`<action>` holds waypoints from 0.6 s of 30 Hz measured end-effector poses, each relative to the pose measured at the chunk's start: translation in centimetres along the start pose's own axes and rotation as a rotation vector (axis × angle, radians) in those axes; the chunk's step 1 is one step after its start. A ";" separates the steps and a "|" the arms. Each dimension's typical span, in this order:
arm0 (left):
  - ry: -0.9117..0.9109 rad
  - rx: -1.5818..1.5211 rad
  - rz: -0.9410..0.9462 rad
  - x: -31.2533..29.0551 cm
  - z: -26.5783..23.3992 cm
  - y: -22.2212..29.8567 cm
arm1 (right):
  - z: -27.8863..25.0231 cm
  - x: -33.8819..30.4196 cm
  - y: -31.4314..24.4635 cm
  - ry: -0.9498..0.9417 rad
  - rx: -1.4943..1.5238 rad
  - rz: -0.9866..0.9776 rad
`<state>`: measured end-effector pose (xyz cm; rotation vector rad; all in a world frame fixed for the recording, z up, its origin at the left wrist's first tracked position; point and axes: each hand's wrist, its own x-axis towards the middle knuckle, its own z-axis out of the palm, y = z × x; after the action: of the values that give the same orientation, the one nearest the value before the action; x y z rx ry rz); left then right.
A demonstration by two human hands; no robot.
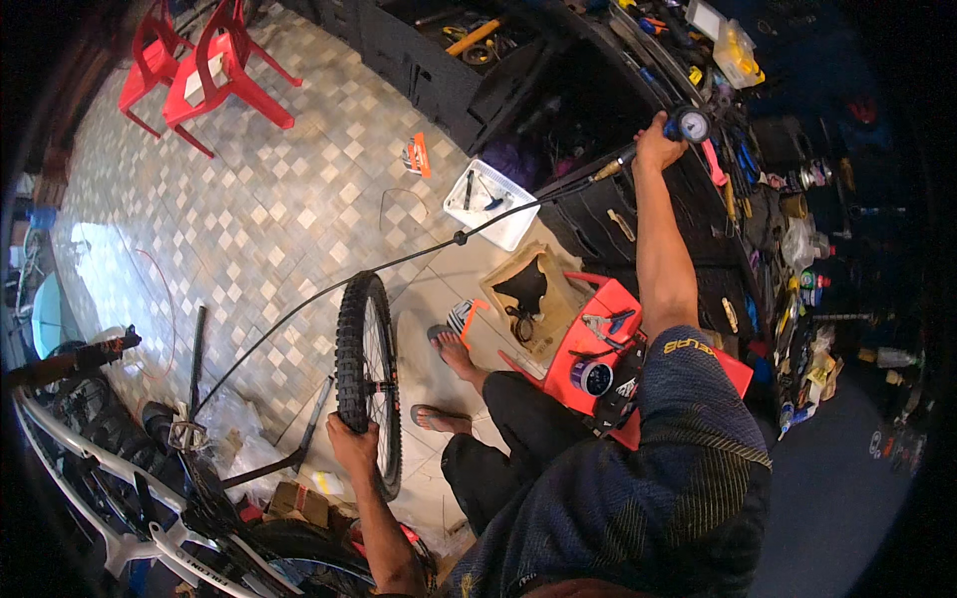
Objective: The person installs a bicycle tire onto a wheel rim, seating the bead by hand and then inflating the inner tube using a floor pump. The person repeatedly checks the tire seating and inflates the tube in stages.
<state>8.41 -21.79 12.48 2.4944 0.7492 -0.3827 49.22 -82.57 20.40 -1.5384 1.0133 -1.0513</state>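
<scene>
My left hand [354, 446] is closed round the knobby black tyre of a bicycle wheel [351, 344], which stands upright on the tiled floor. Reaching far to the right, my right hand [658, 148] grips a tyre inflator with a round dial gauge [690, 125], close to the tool-covered bench. A black air hose [399, 261] runs from the inflator across the room, passing beyond the top of the wheel towards the lower left. The gauge reading is too small to make out.
A red plastic chair [598, 344] beside my legs carries a purple-rimmed round can [592, 377] and tools. Beyond it lie cardboard [543, 329] and a white tray [518, 229] with tools. A white bicycle frame [90, 453] stands at left; red chairs [214, 80] stand at the far left.
</scene>
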 end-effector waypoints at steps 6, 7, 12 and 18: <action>-0.015 0.059 0.048 -3.4 1.2 -3.4 | -1.2 -0.7 4.5 0.119 0.177 0.200; 0.020 0.051 0.089 -4.1 0.8 -3.6 | -1.9 -0.7 5.1 0.065 0.171 0.207; -0.008 0.035 0.048 -7.8 2.2 -7.2 | -4.6 2.7 6.1 -0.247 0.191 0.195; -0.027 -0.027 -0.014 -16.0 4.6 -8.7 | -7.6 -15.9 9.0 -0.689 -0.884 -0.518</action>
<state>-10.05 -24.91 11.67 2.4552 0.7566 -0.4078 36.61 -71.05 10.45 -2.7327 0.5918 -0.2685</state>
